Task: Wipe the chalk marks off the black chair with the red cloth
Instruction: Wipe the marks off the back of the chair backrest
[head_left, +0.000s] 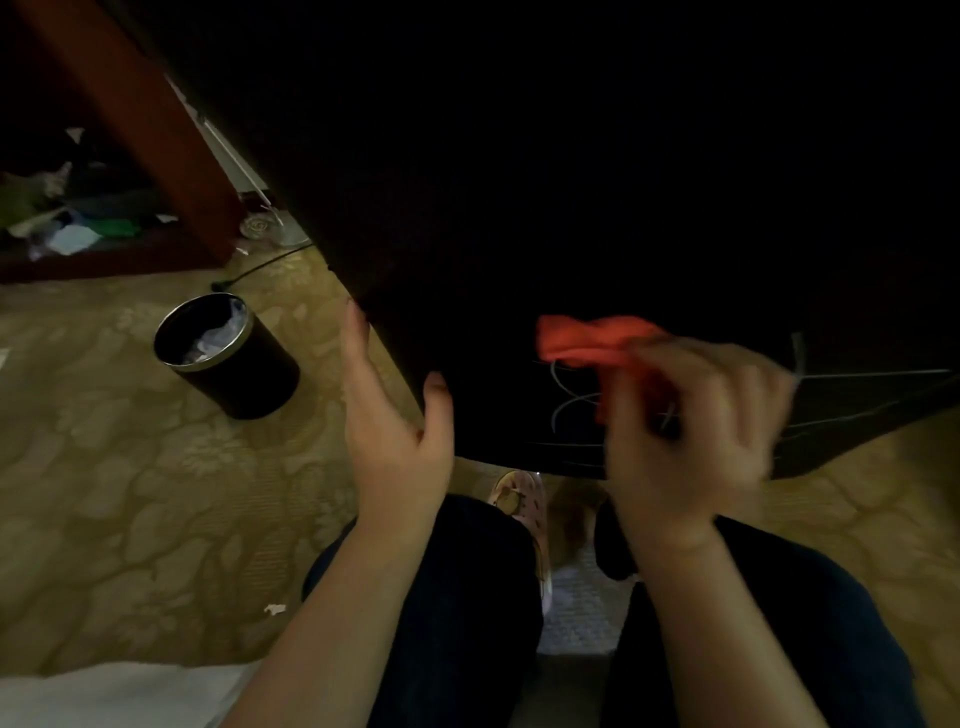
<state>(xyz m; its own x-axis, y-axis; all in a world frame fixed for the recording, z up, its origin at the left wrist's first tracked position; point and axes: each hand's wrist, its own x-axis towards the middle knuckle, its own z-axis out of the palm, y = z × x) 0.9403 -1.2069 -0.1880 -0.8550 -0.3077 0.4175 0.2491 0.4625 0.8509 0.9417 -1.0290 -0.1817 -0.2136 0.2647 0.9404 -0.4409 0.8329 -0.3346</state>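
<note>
Head view gives us, far left on the patterned gold carpet (104, 493), a round black bin (226, 356) with a shiny metal rim and crumpled paper inside. Next our left hand (395, 415) lies against the edge of the broad, matte black chair (571, 182), its grip slack, fingers straight, thumb on the face. Further right the bunched red cloth (587, 340) sits on the chair above thin curling chalk marks (566, 400), pinched in the tight grip of our blurred right hand (685, 431).
</note>
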